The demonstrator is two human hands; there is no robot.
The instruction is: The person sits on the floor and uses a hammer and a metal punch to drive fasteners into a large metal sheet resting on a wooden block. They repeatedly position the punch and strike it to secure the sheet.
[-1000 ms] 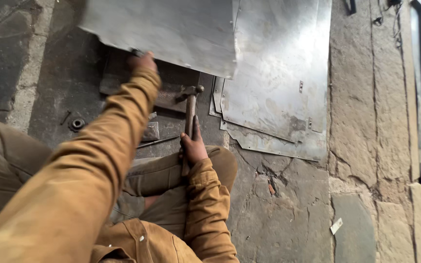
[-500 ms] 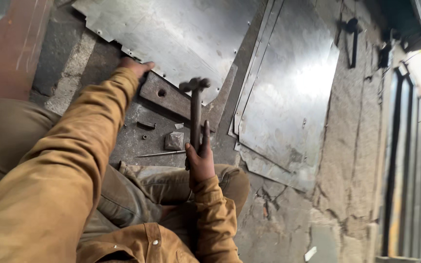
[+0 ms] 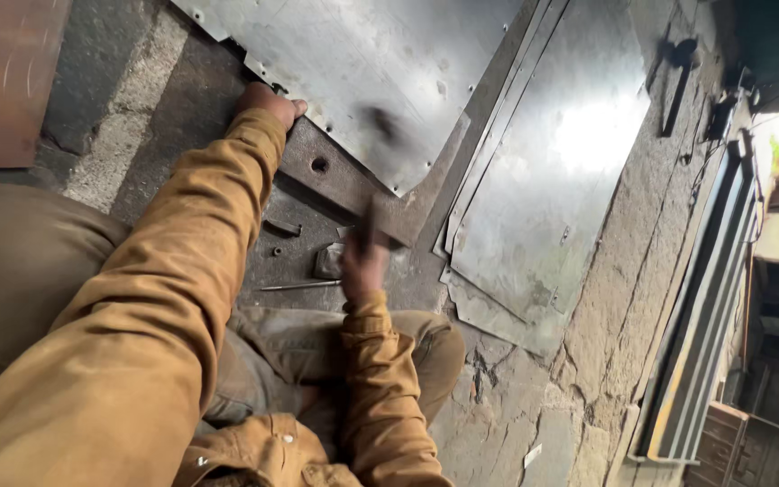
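While our left hand point(image 3: 268, 97) presses fingers flat on the thin, stiff grey metal sheet point(image 3: 362, 81) over the rusty steel bar point(image 3: 344, 185), our right hand point(image 3: 364, 266) grips the blurred hammer point(image 3: 373, 162) by its handle; the sheet's edges look sharp.

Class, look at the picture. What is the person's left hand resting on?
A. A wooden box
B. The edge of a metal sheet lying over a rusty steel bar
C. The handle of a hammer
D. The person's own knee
B: the left hand presses on the edge of the grey metal sheet where it lies over the rusty steel bar, while the right hand grips a blurred hammer handle.
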